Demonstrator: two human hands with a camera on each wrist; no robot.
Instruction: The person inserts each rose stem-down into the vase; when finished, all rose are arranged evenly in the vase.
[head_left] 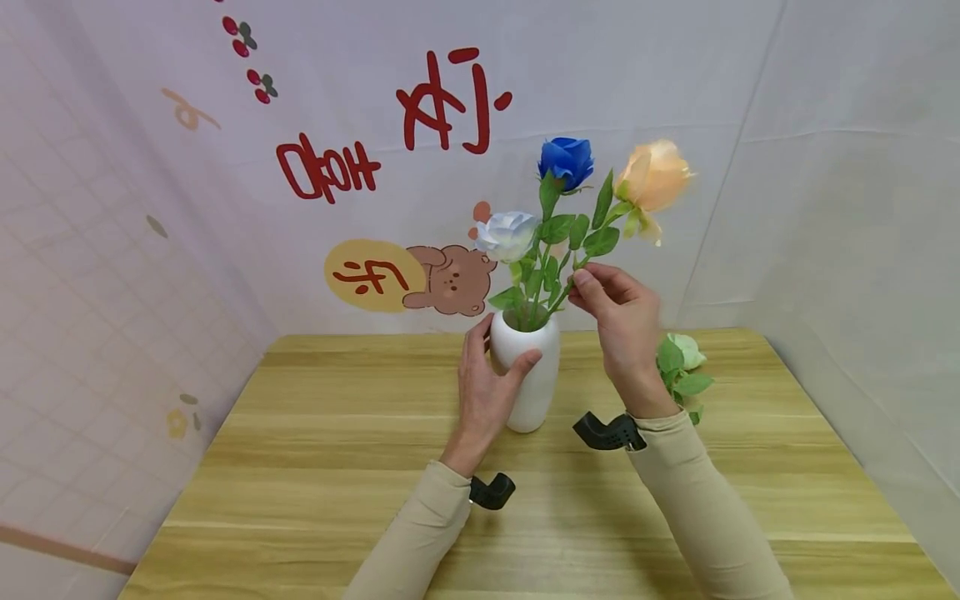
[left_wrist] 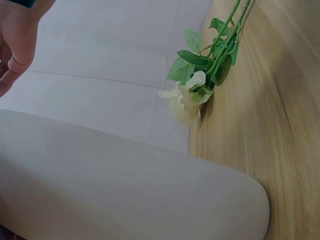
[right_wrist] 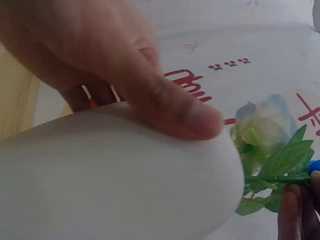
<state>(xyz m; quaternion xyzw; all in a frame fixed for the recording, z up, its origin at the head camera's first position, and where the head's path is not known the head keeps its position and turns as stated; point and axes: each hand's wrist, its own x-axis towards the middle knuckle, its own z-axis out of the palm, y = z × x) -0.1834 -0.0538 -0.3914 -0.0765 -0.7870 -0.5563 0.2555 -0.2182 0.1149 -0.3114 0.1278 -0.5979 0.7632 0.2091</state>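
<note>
A white vase [head_left: 536, 379] stands on the wooden table, gripped near its top by my left hand [head_left: 486, 387], thumb across the front. My right hand [head_left: 626, 325] pinches the green stem of a peach rose [head_left: 654, 177] between thumb and fingers, above the vase's mouth. That stem slants down into the vase. A blue rose [head_left: 567, 163] and a pale blue-white rose [head_left: 507, 236] also stand in it. In the right wrist view, the left thumb [right_wrist: 195, 120] lies along the vase, and the right fingers [right_wrist: 290, 210] hold the stem at the edge.
A white rose [left_wrist: 184, 102] with green leaves lies on the table [head_left: 337, 400] to the right, partly behind my right forearm in the head view. Behind the table hangs a pale backdrop [head_left: 600, 67] with red characters and a printed bear. Black wrist cameras [head_left: 611, 431] sit on both wrists.
</note>
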